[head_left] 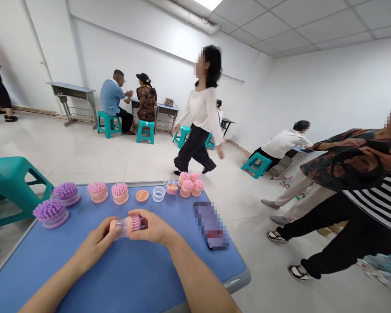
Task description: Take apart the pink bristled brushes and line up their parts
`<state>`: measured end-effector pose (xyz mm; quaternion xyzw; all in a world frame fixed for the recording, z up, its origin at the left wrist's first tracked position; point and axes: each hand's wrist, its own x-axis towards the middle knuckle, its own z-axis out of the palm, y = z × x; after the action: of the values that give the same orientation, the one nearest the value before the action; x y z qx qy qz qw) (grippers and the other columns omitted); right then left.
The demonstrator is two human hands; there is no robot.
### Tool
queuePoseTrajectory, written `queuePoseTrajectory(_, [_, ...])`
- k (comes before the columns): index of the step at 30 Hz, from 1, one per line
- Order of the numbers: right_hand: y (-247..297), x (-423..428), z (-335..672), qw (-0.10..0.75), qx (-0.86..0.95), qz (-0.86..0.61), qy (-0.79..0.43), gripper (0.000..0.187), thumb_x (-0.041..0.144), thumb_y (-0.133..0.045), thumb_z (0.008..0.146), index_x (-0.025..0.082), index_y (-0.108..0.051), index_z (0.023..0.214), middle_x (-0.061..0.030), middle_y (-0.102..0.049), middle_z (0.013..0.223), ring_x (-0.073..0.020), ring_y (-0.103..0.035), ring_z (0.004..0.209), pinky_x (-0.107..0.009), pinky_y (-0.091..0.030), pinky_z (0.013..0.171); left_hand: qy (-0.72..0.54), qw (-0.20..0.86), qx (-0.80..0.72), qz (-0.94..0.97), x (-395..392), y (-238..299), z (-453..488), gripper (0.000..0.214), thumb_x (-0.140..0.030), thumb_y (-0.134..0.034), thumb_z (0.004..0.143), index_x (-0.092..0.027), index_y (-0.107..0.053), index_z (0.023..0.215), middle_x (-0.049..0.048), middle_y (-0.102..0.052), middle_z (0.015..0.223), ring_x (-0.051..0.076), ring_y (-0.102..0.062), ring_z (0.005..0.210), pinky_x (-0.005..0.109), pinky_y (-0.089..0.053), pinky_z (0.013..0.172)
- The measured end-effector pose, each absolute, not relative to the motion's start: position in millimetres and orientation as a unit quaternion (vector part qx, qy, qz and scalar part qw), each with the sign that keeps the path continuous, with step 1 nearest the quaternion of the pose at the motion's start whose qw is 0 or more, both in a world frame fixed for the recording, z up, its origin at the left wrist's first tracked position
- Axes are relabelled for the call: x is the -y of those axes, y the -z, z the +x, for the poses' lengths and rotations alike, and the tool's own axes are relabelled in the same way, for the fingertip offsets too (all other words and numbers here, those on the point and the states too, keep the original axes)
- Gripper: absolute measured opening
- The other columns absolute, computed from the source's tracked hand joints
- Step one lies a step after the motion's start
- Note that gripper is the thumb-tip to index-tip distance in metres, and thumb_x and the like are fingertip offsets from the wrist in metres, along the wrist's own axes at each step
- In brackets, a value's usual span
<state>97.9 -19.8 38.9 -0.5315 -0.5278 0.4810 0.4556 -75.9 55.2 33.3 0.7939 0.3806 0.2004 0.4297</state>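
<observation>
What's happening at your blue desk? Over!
Left hand holding clear part. Right hand holding pink bristled part. Parts end to end. Phone lies off to the right.

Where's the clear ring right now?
In the head view, the clear ring sits on the blue desk beyond the right hand, between the orange disc at left and the pink bristled piece at right.

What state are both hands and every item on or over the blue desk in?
Held pink-and-clear brush: sideways, bristles rightward.
Left hand: fingers gripping its clear end.
Right hand: fingers gripping its bristled end.
Two purple brushes: bristles up.
Two separate pink brushes: bristles up.
Four pink brushes: clustered, bristles up.
Stemmed pink brush: bristles down, stem up.
Orange disc: lying flat.
Clear ring: lying flat.
Phone: lying flat.
</observation>
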Motion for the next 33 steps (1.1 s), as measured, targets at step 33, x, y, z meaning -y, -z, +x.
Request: queuePoseTrajectory(33, [-45.0,24.3,95.6,0.351,0.642,-0.586,-0.348,0.069,0.029,-0.077,0.057,0.028,-0.052,0.121,-0.0023,-0.055,0.111,-0.0188,-0.052,0.101,-0.032,-0.040,0.089,-0.220,0.449,-0.378,0.779,-45.6,-39.0,-75.1,0.043,-0.062,-0.038,0.074,-0.023,-0.053,0.079,-0.0058,-0.047,0.054,0.015,-0.043,0.051,0.024,-0.035,0.049])
